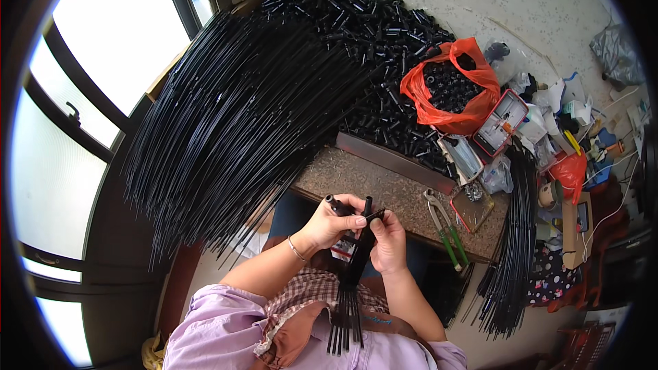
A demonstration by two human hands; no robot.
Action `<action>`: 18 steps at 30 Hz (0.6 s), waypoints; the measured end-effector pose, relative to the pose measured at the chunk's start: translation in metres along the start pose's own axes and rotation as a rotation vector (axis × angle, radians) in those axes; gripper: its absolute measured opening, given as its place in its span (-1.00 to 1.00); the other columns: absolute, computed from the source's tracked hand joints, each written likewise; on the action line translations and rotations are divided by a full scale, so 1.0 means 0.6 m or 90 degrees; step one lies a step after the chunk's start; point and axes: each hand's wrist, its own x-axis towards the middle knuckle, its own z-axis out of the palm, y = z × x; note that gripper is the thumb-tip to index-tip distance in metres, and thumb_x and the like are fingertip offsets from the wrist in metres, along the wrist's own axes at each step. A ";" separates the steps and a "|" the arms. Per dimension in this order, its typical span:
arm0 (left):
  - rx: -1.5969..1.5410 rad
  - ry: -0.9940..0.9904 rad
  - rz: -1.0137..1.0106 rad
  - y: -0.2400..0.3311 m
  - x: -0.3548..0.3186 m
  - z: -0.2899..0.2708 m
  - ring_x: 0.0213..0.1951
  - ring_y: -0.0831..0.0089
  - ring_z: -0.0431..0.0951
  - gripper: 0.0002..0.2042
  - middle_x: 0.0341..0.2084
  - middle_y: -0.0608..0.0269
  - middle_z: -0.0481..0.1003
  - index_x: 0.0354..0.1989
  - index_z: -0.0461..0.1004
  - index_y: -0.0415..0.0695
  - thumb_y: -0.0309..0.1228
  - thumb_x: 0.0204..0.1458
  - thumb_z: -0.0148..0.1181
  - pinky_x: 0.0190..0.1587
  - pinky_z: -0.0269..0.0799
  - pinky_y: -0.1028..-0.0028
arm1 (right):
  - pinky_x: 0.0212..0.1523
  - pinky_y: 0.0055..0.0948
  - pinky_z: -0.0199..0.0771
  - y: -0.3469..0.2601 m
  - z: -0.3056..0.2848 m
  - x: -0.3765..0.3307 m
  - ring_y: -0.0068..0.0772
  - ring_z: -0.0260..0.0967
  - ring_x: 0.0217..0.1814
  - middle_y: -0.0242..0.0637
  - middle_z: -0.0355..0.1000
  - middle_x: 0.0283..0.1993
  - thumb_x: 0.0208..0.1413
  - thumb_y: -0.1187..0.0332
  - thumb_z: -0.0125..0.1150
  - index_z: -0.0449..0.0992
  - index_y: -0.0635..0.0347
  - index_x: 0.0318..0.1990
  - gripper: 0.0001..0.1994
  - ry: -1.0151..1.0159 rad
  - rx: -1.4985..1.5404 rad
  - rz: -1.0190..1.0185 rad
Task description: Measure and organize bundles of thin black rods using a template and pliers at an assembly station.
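My left hand [332, 225] is closed around a short black tube [333, 201], whose round open end points up and to the left. A black bundle of thin ribs [347, 308], like a folded umbrella frame, hangs from between my hands toward my lap, its lower ends fanned out. The thumb of my left hand presses at its top, where a dark upright tube end [368, 204] shows. My right hand [389, 241] pinches the same top from the other side, with a small dark piece at its fingertips that is too small to name.
A large sheaf of black rods [233, 116] covers the left of the table [404, 195]. Black plastic parts [370, 20] are heaped behind it, beside a red bag [473, 55] of small black pieces. Green-handled pincers [445, 229] and another rod bundle [510, 233] lie at the right.
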 end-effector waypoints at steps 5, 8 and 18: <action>0.667 -0.040 0.325 0.033 0.011 0.015 -0.56 0.46 0.39 -0.77 -0.55 0.18 0.37 -0.40 0.35 -0.25 -0.53 -0.33 0.14 -0.51 0.31 0.55 | -0.38 -0.67 0.23 -0.001 0.014 -0.004 -0.66 0.21 -0.46 -0.42 0.30 -0.46 -0.15 0.43 0.05 0.28 0.20 -0.46 -0.89 0.051 -0.016 -0.070; 0.710 -0.058 0.328 0.042 0.019 0.013 -0.59 0.44 0.38 -0.76 -0.57 0.15 0.35 -0.43 0.36 -0.26 -0.49 -0.35 0.17 -0.52 0.29 0.56 | -0.38 -0.60 0.29 -0.001 0.004 -0.002 -0.59 0.25 -0.46 -0.38 0.30 -0.46 -0.15 0.39 0.05 0.28 0.21 -0.44 -0.86 0.064 0.009 -0.057; 0.298 -0.050 -0.006 0.045 0.008 0.027 -0.68 0.62 0.31 -0.89 -0.61 0.30 0.30 -0.50 0.35 -0.31 -0.60 -0.27 0.08 -0.68 0.24 0.66 | -0.35 -0.44 0.35 -0.023 0.001 -0.016 -0.37 0.31 -0.38 -0.24 0.31 -0.41 -0.14 0.25 0.01 0.25 0.25 -0.29 -0.71 -0.106 0.020 0.047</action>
